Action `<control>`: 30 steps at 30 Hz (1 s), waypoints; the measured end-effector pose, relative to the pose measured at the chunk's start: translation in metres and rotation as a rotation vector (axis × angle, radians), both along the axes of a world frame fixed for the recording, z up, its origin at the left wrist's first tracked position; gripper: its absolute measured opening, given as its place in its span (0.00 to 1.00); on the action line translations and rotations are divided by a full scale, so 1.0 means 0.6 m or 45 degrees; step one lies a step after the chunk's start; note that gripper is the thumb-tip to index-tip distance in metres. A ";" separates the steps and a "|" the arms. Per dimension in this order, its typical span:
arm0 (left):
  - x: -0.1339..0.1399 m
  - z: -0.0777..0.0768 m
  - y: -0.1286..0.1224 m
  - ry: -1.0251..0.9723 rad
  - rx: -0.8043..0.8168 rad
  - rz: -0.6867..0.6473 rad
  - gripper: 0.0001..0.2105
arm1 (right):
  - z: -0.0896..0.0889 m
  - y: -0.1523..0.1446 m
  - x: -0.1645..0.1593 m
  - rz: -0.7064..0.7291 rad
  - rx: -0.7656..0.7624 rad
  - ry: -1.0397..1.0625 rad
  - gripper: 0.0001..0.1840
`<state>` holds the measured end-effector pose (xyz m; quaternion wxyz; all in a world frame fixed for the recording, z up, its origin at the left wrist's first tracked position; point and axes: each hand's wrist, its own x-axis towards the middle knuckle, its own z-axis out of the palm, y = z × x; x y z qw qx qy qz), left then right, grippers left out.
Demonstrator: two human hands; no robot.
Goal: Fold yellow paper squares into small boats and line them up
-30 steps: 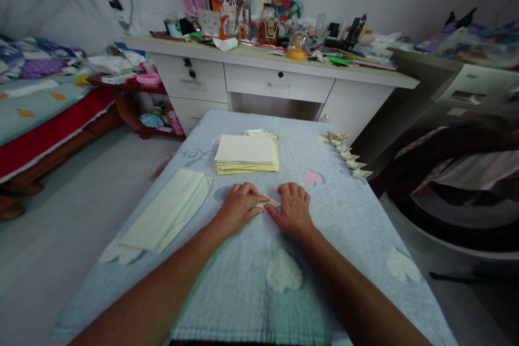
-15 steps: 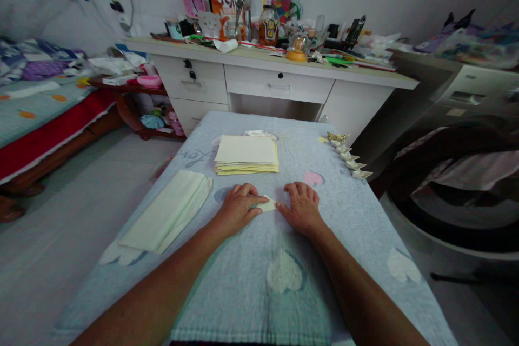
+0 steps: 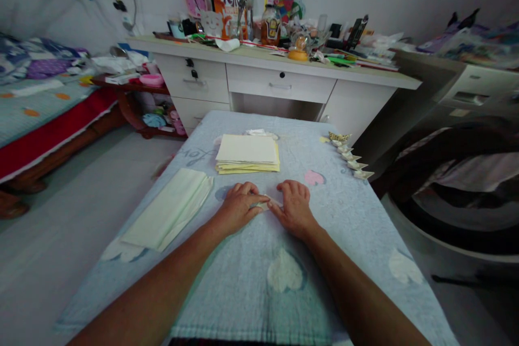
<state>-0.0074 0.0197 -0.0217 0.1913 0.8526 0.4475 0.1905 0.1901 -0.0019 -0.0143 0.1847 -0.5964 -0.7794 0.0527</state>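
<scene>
A small folded piece of pale paper [image 3: 263,206] lies flat on the table in front of me, partly covered by my fingers. My left hand [image 3: 240,206] holds its left part, with the forefinger laid across the top and the thumb at the near edge. From the other side, my right hand [image 3: 295,206] presses its thumb onto the paper, close to the left fingertip. The other right fingers are stretched out over the cloth. Beyond both hands sits a stack of cream and yellow paper sheets [image 3: 247,149]. A larger folded pale green sheet [image 3: 166,208] is left of my left forearm.
A blue patterned cloth [image 3: 227,292] covers the table. Several small folded paper pieces [image 3: 353,164] stand in a row by its right edge. Behind is a cluttered white desk [image 3: 279,81]. A washing machine [image 3: 470,97] is at right, a bed [image 3: 44,102] at left.
My right hand has shifted left, bringing its thumb from the paper's right end onto the paper beside the left forefinger. My left hand stays nearly still.
</scene>
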 end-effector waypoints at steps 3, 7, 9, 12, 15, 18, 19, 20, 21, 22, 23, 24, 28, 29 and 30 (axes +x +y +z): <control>0.000 0.001 -0.002 0.010 0.007 0.006 0.14 | -0.006 0.001 -0.012 -0.003 -0.031 -0.037 0.20; -0.005 0.006 -0.005 0.066 -0.036 0.062 0.20 | -0.008 0.005 -0.011 -0.026 -0.059 -0.031 0.22; -0.011 0.007 -0.005 0.080 -0.063 0.096 0.28 | -0.007 0.006 -0.009 -0.024 -0.072 -0.028 0.22; -0.020 0.007 -0.002 0.098 -0.092 0.106 0.34 | -0.005 0.006 -0.010 -0.018 -0.077 -0.027 0.22; -0.025 0.004 0.002 0.116 -0.101 0.085 0.32 | -0.006 0.005 -0.010 -0.007 -0.069 -0.033 0.21; -0.027 0.006 0.001 0.083 -0.088 0.032 0.30 | -0.007 0.004 -0.006 0.037 -0.053 -0.016 0.20; -0.027 0.008 0.000 0.055 -0.082 0.001 0.29 | -0.006 0.003 -0.005 0.054 -0.046 -0.001 0.19; -0.027 0.010 -0.001 0.023 -0.079 -0.036 0.29 | -0.005 0.003 -0.003 0.076 -0.043 0.017 0.17; -0.026 0.013 -0.002 -0.007 -0.079 -0.075 0.28 | -0.004 0.001 -0.001 0.098 -0.042 0.036 0.16; -0.025 0.015 -0.004 -0.032 -0.080 -0.112 0.27 | -0.003 0.000 0.001 0.121 -0.043 0.055 0.15; -0.023 0.017 -0.005 -0.048 -0.082 -0.141 0.26 | -0.001 -0.001 0.002 0.151 -0.050 0.070 0.15; -0.022 0.019 -0.005 -0.057 -0.082 -0.162 0.26 | 0.000 -0.003 0.002 0.182 -0.058 0.082 0.15; -0.016 0.023 -0.008 -0.071 -0.057 -0.187 0.25 | 0.004 -0.007 0.001 0.253 -0.075 0.100 0.16; -0.015 0.023 -0.008 -0.074 -0.051 -0.182 0.25 | 0.004 -0.007 0.000 0.253 -0.075 0.093 0.16; -0.014 0.024 -0.009 -0.074 -0.047 -0.174 0.23 | 0.005 -0.007 -0.001 0.250 -0.073 0.083 0.15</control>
